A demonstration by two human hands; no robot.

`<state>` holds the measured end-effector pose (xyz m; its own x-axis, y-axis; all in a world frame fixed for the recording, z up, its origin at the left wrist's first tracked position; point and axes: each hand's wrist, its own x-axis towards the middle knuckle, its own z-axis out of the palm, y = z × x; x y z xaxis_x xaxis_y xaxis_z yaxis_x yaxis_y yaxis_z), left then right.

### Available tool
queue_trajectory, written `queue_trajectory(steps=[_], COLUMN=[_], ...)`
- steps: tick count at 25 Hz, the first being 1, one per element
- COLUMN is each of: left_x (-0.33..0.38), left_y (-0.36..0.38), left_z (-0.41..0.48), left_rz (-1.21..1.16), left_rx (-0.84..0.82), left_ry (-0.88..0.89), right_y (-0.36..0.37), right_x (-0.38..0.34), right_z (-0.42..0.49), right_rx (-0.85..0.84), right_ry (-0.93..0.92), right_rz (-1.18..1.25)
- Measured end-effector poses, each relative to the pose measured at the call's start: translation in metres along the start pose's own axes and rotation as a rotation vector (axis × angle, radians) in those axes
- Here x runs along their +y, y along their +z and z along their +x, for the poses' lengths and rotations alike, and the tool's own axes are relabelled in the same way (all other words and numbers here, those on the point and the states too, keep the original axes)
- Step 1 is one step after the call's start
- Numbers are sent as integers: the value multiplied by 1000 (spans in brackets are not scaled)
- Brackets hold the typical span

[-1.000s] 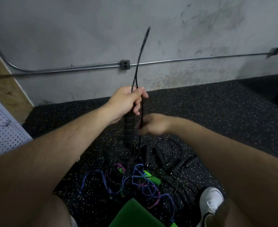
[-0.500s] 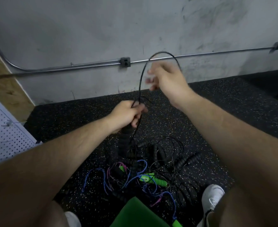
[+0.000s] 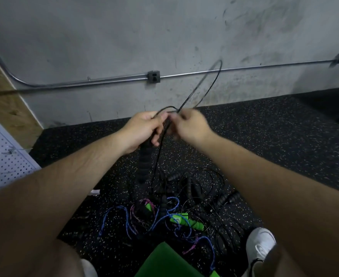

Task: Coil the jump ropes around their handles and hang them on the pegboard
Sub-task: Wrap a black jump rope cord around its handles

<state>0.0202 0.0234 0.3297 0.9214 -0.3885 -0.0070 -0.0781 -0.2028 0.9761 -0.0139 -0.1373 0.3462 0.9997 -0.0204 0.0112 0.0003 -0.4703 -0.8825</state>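
1. Head view, left hand: the left hand [image 3: 144, 128] is closed round the top of a black handle [image 3: 145, 162], fingers curled tight. The handle is a ribbed foam cylinder that hangs down below the fist.
2. Head view, right hand: the right hand [image 3: 190, 126] sits just beside the left, knuckle to fingertip, and is motion-blurred. Its fingers are curled and pinch the thin black cord [image 3: 158, 154] where it meets the left thumb.
3. Cord path: the cord is smooth and wire-thin. From the pinch, a narrow loop stands up and away to the right of the right hand; a second strand drops between the hands and past the handle to the floor.
4. Below the hands: a pile of jump ropes [image 3: 184, 196] lies tangled on the floor. It holds more ribbed black handles, slack black cord rings, a braided blue and pink rope [image 3: 128, 216] and a grooved green handle [image 3: 186, 221].
5. Far left of the left forearm: the pegboard [image 3: 3, 156], a white sheet with a regular grid of small holes (what hangs on it cannot be read).
6. Under both hands: a black rubber floor [image 3: 264, 136] with pale flecks.
7. Beyond the hands: a mottled grey concrete wall [image 3: 104, 37] carrying a round metal conduit [image 3: 84, 82] and a square outlet box [image 3: 153, 76].
8. Below the right forearm: a white shoe [image 3: 260, 244].
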Motion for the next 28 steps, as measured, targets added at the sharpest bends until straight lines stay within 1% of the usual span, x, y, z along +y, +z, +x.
queue_trajectory(steps=[1,3,4,5,6,7,8,9,10,11,12,13,14,15,16,17,18,20,21,22,23,24,25,26,27,28], left_x=[-8,-17,-19,-19,-17,-15,-13,-10,-8,-7,-7,-9,-13,-17,-20,-22,-21,-13,-9,-5,-4,-4,-6,-9,-11,-13], left_y=[0,6,10,15,18,21,23,23,23,22,21,18,15,11,9,8,8,13,16,18,19,19,18,15,13,12], left_z=[-4,-14,-15,-15,-13,-12,-10,-10,-11,-13,-16,-17,-17,-16,-15,-13,-13,-12,-13,-14,-15,-16,-15,-15,-14,-13], left_rz=[93,199,228,266,311,350,370,371,364,357,348,344,356,379,394,385,348,270,260,269,280,284,288,306,336,363], left_rx=[-68,-239,-267,-233,-167,-101,-58,-42,-54,-87,-133,-172,-193,-194,-178,-148,-117,-104,-117,-135,-152,-166,-177,-188,-197,-198], left_ry=[-34,-108,-123,-118,-103,-84,-64,-42,-24,-9,-1,0,-8,-19,-27,-24,-11,30,42,45,41,38,33,25,15,7], right_y=[-11,-38,-50,-59,-62,-58,-48,-34,-23,-15,-15,-22,-35,-49,-60,-65,-62,-39,-27,-18,-13,-13,-19,-29,-46,-62], right_x=[-12,-32,-37,-39,-34,-25,-14,-5,2,4,3,-1,-6,-11,-13,-13,-10,1,4,3,1,-4,-9,-14,-20,-26], right_z=[3,5,4,2,-1,-6,-11,-18,-21,-22,-19,-15,-11,-8,-6,-5,-8,-18,-22,-25,-26,-25,-21,-16,-11,-8], right_rx=[87,246,306,334,320,247,120,-37,-152,-182,-132,-15,145,305,407,409,329,49,-56,-116,-140,-115,-22,129,306,449], right_ry=[-28,-151,-199,-217,-195,-137,-65,-7,33,59,77,83,58,11,-38,-82,-77,24,55,57,44,34,31,26,3,-52], right_rz=[189,551,681,752,730,623,449,282,162,111,110,157,257,406,556,630,583,340,263,244,255,258,258,291,415,598])
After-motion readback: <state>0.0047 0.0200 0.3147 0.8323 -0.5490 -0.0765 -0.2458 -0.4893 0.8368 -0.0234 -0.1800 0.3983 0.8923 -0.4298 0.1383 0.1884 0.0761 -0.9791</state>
